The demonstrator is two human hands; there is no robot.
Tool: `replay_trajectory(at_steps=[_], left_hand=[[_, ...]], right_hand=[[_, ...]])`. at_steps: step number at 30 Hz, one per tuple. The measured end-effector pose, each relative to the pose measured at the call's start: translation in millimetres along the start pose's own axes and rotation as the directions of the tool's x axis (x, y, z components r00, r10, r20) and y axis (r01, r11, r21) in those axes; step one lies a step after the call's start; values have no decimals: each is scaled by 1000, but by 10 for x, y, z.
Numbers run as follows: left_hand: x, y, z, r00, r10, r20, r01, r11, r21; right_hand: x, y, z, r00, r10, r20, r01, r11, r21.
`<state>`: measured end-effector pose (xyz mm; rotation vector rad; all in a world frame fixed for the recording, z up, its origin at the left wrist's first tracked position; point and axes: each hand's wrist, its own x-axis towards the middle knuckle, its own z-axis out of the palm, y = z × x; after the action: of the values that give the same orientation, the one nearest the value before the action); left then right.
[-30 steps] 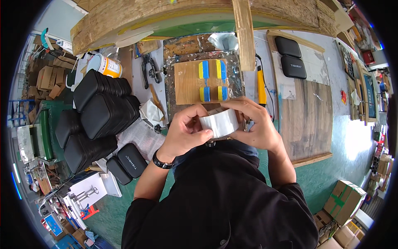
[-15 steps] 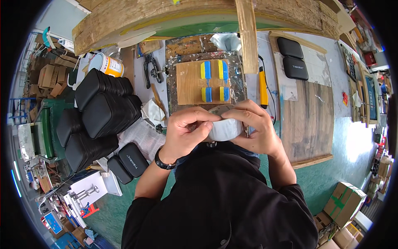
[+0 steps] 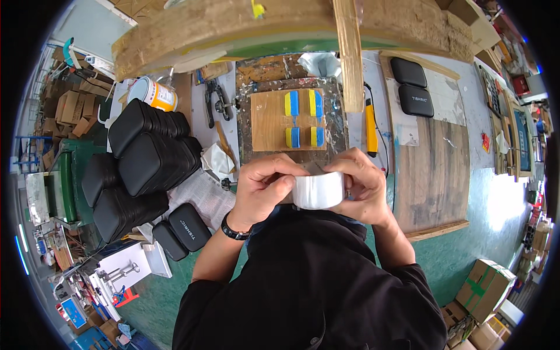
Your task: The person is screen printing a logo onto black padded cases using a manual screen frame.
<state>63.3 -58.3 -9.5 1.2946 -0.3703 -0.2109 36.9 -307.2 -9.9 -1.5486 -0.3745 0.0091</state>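
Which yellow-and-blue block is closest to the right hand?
The bottom-right block is closest to the right hand, which holds the white roll. The other three on the wooden board sit higher up or further left.

- Two bare hands reach me from this distance: one left hand (image 3: pixel 262 189) and one right hand (image 3: pixel 364 186).
- One whitish roll (image 3: pixel 319 191), by my count.
- Four blue-and-yellow blocks (image 3: pixel 317 137); I make it two rows of two.
- One small wooden board (image 3: pixel 267 122) under those four.
- Four piles of black cases (image 3: pixel 141 169); they sit too tightly for me to number the pieces.
- Four loose black case halves: I see two at left (image 3: pixel 190 226) and two at right (image 3: pixel 416 100).
- One white-and-orange can (image 3: pixel 157 96).
- One yellow-handled tool (image 3: pixel 371 128).
- One black wristband (image 3: pixel 235 234).
- One green-taped carton (image 3: pixel 483 286).
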Motion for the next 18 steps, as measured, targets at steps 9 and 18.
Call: replay_trajectory(at_steps=[9, 18], left_hand=[[-82, -2, -22, 999, -47, -25, 48, 997, 59], [-144, 5, -9, 999, -35, 15, 34, 998, 62]], right_hand=[[49, -93, 26, 998, -15, 64, 26, 984, -175], [32, -161, 23, 995, -47, 89, 65, 976, -208]])
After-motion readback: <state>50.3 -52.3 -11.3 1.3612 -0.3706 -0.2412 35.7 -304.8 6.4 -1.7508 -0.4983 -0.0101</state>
